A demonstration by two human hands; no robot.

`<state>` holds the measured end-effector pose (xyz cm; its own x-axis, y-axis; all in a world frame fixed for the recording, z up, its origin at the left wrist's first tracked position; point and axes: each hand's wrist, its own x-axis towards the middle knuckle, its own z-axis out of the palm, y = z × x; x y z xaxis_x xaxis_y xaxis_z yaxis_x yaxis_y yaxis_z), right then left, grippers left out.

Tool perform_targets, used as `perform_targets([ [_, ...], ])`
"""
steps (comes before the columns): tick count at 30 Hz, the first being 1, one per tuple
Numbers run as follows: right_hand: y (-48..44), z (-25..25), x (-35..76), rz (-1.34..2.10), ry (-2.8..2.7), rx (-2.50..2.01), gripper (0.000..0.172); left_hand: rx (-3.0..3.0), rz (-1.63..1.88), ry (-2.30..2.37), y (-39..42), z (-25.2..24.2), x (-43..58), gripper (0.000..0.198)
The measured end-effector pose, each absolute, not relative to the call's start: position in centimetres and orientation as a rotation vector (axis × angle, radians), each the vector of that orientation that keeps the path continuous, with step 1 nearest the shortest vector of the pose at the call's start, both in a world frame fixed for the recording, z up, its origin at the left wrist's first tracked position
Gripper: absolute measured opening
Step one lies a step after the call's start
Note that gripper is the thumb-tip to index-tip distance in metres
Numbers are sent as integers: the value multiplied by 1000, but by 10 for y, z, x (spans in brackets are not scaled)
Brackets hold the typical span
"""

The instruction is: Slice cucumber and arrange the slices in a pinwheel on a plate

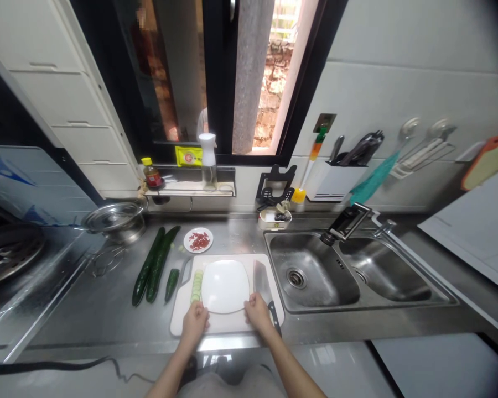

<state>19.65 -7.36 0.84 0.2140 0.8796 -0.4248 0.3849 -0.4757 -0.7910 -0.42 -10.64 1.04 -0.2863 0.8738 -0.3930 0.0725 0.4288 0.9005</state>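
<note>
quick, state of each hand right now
Left hand: closed, holding the white plate by its near left corner.
Right hand: closed, holding its near right corner.

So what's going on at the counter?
The person's left hand and right hand hold a white square plate by its near corners, over a cutting board. On the board, cucumber slices lie left of the plate and a kitchen knife to its right. Two long cucumbers and a shorter cucumber lie on the counter further left.

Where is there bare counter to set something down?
Behind the cutting board, between the saucer and the sink; also left of the long cucumbers, at their near ends. Crowded: the board, with white plate, cucumber slices, knife, left hand and right hand.
</note>
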Motion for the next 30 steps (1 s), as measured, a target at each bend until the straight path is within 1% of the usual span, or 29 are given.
perform_targets([
  [10,-76,14,197,1165,-1281,-2093,8,888,963,1705,-109,-1,-7,16],
  [14,-76,21,198,1147,-1347,-2147,6,952,913,1820,-114,0,-14,22],
  [17,-77,26,200,1076,-1439,-2190,8,1086,980,1922,-119,0,-27,27],
  [19,-78,28,201,1004,-1521,-2216,12,1179,981,2015,-123,-2,-39,28],
  [25,-83,37,208,900,-1669,-2248,37,1424,576,2340,-127,-6,-61,35],
  [30,-85,42,211,904,-1643,-2155,44,1543,433,2342,-130,-7,-62,30],
])
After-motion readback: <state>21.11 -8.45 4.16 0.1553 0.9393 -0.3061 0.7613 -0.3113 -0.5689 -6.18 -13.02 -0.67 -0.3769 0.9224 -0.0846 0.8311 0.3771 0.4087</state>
